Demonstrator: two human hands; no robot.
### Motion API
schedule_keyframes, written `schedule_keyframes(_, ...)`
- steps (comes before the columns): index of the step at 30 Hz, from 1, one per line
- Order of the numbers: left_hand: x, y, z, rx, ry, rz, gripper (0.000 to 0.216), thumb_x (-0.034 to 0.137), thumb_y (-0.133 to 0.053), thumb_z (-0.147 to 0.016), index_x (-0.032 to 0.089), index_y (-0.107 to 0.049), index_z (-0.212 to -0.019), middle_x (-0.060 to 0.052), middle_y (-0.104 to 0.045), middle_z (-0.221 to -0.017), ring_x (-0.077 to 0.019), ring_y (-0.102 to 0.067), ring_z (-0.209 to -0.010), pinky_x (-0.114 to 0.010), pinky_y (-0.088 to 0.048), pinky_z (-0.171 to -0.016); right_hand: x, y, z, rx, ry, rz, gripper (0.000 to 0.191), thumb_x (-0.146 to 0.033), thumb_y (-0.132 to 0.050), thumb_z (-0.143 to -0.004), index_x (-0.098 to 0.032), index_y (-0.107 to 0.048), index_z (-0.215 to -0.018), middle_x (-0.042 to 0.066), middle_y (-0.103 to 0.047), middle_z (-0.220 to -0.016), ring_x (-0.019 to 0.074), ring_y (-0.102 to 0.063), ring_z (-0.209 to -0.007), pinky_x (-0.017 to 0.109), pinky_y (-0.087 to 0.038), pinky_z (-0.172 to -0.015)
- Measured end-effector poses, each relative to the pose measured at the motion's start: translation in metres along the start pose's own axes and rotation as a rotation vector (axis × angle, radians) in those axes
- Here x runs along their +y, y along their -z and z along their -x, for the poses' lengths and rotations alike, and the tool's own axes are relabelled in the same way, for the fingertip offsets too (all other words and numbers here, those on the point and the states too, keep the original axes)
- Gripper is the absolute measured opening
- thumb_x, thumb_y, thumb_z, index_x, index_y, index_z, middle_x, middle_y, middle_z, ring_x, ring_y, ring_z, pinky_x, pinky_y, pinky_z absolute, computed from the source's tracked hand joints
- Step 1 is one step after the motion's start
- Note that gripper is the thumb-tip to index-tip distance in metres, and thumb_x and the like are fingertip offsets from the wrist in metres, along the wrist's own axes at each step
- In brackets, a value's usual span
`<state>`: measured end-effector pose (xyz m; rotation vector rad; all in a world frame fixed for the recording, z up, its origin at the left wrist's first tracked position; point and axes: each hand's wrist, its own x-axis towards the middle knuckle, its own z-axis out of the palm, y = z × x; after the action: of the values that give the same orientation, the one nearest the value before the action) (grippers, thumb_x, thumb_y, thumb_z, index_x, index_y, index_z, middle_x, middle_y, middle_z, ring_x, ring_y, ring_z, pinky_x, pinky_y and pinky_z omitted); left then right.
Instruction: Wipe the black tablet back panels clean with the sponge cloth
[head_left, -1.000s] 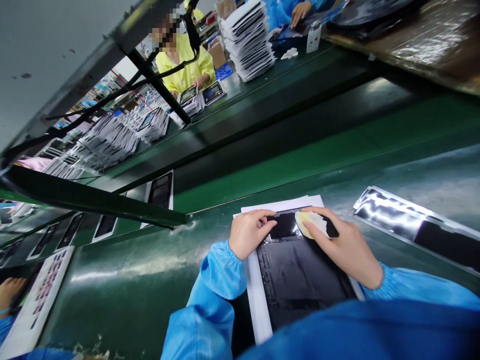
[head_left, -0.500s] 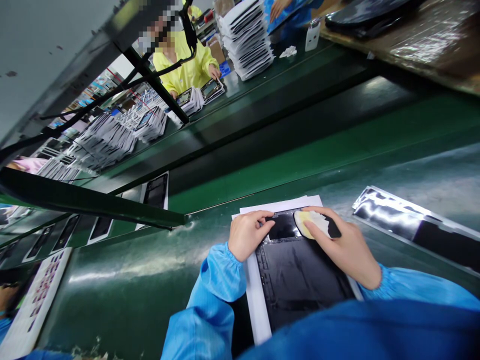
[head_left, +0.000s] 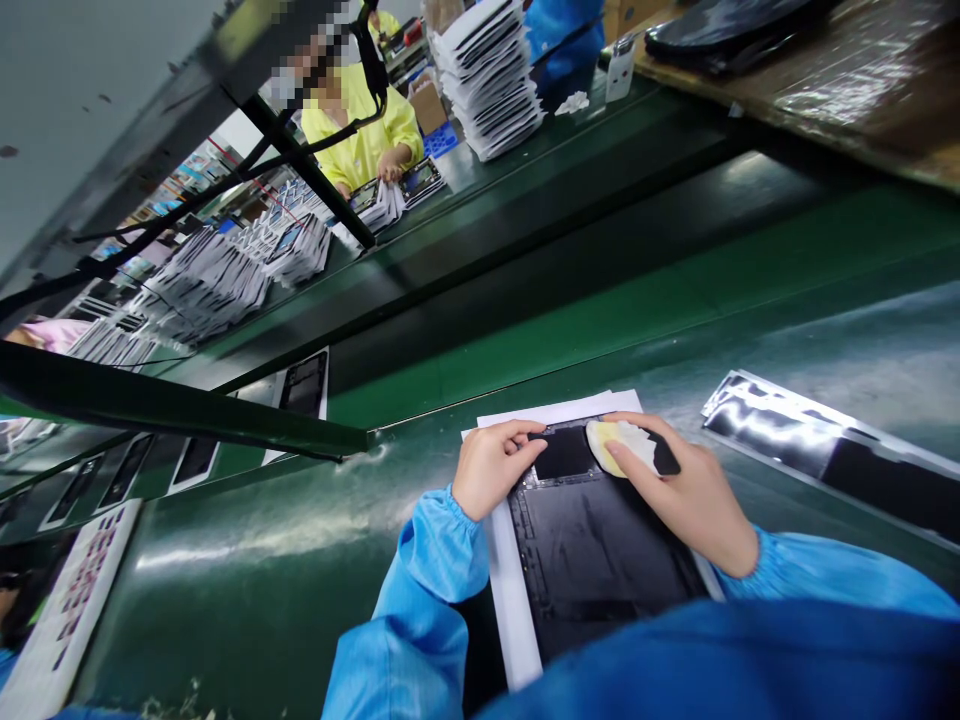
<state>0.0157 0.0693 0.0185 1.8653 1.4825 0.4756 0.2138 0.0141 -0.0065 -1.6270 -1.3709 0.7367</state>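
Note:
In front of me a black tablet housing (head_left: pixel 600 545) lies on white sheets (head_left: pixel 514 610). A smooth dark rectangle (head_left: pixel 564 453) shows near its far end. My left hand (head_left: pixel 491 462) is closed in a pinch at the housing's far left corner; the fingers cover what lies between their tips. My right hand (head_left: pixel 694 490) grips a rounded yellow-and-white pad (head_left: pixel 621 447) with a dark end, thumb on top. The pad rests at the housing's far right part, against the dark rectangle. My sleeve covers the near end of the housing.
Shiny black-and-white panels (head_left: pixel 825 450) lie at the right. A green metal bar (head_left: pixel 225 415) crosses the left. More panels (head_left: pixel 304 385) lie beyond it. A printed board (head_left: pixel 90 590) leans at left. Across the bench, a person in yellow (head_left: pixel 364 125) works beside stacked sheets (head_left: pixel 487 80).
My hands and the pad keep nearly the same place on the housing. The view has shifted slightly. Across the bench, the yellow-clad person's hand has moved left, and a blue-sleeved person's hand has left view.

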Motion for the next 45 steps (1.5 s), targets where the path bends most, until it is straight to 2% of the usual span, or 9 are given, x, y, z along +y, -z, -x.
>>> schedule_keyframes(4,0.0006,-0.0013,0.0014,0.017,0.004,-0.019,0.019,0.025,-0.064,-0.078,0.023,-0.075,-0.093,0.005,-0.066,-0.068,-0.0069,-0.053,-0.056,-0.018,-0.045,-0.060,-0.0018,0.0010,0.0007,-0.019,-0.011,0.023,0.024,-0.038,-0.054,-0.082,-0.026,-0.062,-0.101,0.001,-0.076,-0.096,0.0180,-0.067,-0.058,0.031,-0.051,-0.055)
schedule_keyframes(8,0.0015,-0.0015,0.0022,0.031,0.012,-0.039,0.019,0.024,-0.064,-0.078,0.024,-0.075,-0.094,0.004,-0.067,-0.070,-0.0071,-0.054,-0.056,-0.019,-0.046,-0.062,-0.0030,0.0021,0.0012,-0.020,-0.008,0.021,0.023,-0.037,-0.054,-0.083,-0.026,-0.062,-0.101,0.002,-0.075,-0.099,0.0192,-0.069,-0.063,0.032,-0.053,-0.061)
schedule_keyframes(13,0.0008,-0.0012,0.0016,0.017,0.016,-0.025,0.020,0.024,-0.065,-0.077,0.024,-0.075,-0.094,0.004,-0.067,-0.071,-0.0070,-0.054,-0.057,-0.018,-0.046,-0.062,-0.0015,0.0018,0.0017,-0.028,-0.002,0.020,0.024,-0.038,-0.054,-0.083,-0.025,-0.062,-0.101,0.002,-0.075,-0.099,0.0137,-0.060,-0.045,0.032,-0.053,-0.060)
schedule_keyframes(18,0.0011,-0.0020,0.0012,0.016,0.021,-0.008,0.019,0.023,-0.065,-0.078,0.024,-0.075,-0.094,0.005,-0.065,-0.069,-0.0062,-0.053,-0.056,-0.017,-0.045,-0.060,-0.0021,0.0014,0.0007,-0.036,-0.009,0.017,0.025,-0.037,-0.054,-0.083,-0.023,-0.062,-0.102,0.003,-0.074,-0.102,0.0167,-0.067,-0.061,0.030,-0.052,-0.061)
schedule_keyframes(25,0.0023,-0.0016,0.0013,0.011,0.024,-0.002,0.019,0.023,-0.065,-0.077,0.023,-0.075,-0.093,0.004,-0.066,-0.069,-0.0068,-0.054,-0.057,-0.018,-0.045,-0.060,-0.0027,0.0011,0.0004,-0.030,0.000,0.014,0.024,-0.036,-0.054,-0.083,-0.025,-0.062,-0.101,0.002,-0.075,-0.098,0.0176,-0.068,-0.060,0.030,-0.052,-0.057)
schedule_keyframes(31,0.0034,-0.0003,0.0006,-0.005,0.031,-0.012,0.019,0.024,-0.064,-0.078,0.023,-0.075,-0.094,0.004,-0.067,-0.071,-0.0073,-0.055,-0.058,-0.018,-0.046,-0.059,-0.0037,0.0007,0.0011,-0.037,-0.003,0.047,0.025,-0.037,-0.053,-0.083,-0.025,-0.062,-0.103,0.003,-0.075,-0.099,0.0116,-0.053,-0.037,0.031,-0.048,-0.048)
schedule_keyframes(45,0.0031,0.0007,-0.0008,-0.023,0.038,0.007,0.020,0.025,-0.064,-0.078,0.022,-0.075,-0.095,0.003,-0.066,-0.071,-0.0077,-0.054,-0.058,-0.018,-0.046,-0.058,-0.0035,0.0025,0.0028,-0.055,-0.009,0.053,0.026,-0.037,-0.053,-0.084,-0.024,-0.062,-0.105,0.002,-0.075,-0.097,0.0072,-0.037,-0.027,0.030,-0.041,-0.039)
